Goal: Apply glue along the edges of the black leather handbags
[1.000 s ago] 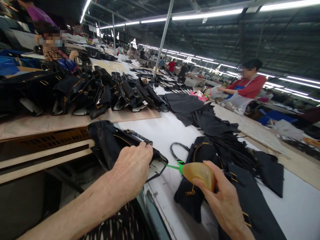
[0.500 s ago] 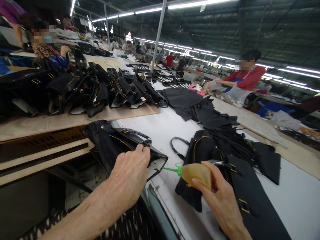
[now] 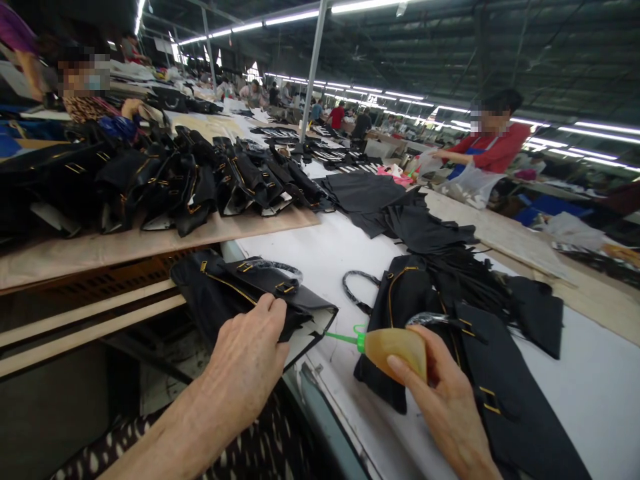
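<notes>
My left hand is closed on the edge of a black handbag with a gold zip and a wrapped handle; its fingertips are partly hidden. The bag tilts over the table edge, and its open end shows a white lining. In my right hand is a yellowish glue bottle with a green nozzle. The nozzle tip points left and meets or nearly meets the rim of the bag's open end. Behind the bottle, a second black handbag lies on the white table, beside a flat black panel with gold buckles.
Many black bags are heaped on the table at the left. Stacked black pieces run along the middle of the white table. Wooden slats jut out at lower left. A person in red stands across at the right.
The held handbag has turned slightly, and its open end shows more of the white lining. My left hand has shifted a little left. The glue bottle stays near the bag's rim.
</notes>
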A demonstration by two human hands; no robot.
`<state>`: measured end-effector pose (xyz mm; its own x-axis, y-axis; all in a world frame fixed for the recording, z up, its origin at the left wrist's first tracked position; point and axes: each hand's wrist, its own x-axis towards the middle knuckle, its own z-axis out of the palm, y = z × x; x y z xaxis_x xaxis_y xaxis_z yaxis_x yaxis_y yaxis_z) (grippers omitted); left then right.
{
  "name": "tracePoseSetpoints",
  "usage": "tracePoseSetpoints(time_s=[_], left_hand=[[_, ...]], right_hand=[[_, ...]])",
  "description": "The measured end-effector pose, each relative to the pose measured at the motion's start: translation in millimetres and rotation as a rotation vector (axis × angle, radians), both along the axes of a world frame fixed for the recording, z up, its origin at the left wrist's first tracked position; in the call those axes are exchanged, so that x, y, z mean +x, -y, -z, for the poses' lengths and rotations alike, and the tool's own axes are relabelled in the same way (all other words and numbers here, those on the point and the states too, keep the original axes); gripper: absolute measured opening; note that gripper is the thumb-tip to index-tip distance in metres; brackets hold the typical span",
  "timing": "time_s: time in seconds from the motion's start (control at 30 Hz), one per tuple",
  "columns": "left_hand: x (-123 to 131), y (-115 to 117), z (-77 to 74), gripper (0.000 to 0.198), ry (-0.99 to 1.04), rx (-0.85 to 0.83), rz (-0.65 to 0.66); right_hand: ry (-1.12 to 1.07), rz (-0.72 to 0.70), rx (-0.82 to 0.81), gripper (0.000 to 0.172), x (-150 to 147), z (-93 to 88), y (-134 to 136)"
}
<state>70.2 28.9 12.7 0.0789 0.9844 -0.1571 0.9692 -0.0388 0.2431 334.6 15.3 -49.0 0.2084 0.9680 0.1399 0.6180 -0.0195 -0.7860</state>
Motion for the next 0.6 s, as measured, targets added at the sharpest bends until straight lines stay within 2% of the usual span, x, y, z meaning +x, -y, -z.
tracePoseSetpoints(time_s=[0.2,0.33,0.6], left_hand=[[-0.9,10.2,13.8,0.024,0.042,0.051,-0.031],[-1.0,12.7,20.5,0.023,0.073,0.087,-0.043],[-0.2,11.5,22.1,0.023,0.103,0.091,-0.056]], right_hand=[[-0.023,0.005,-0.040,0.055,1.7,5.8,5.4],[-0.058,0.024,-0.065,0.053,1.6,3.6,7.6],[-0.095,0.017,-0.073,0.053,-4.2,7.3,8.2]])
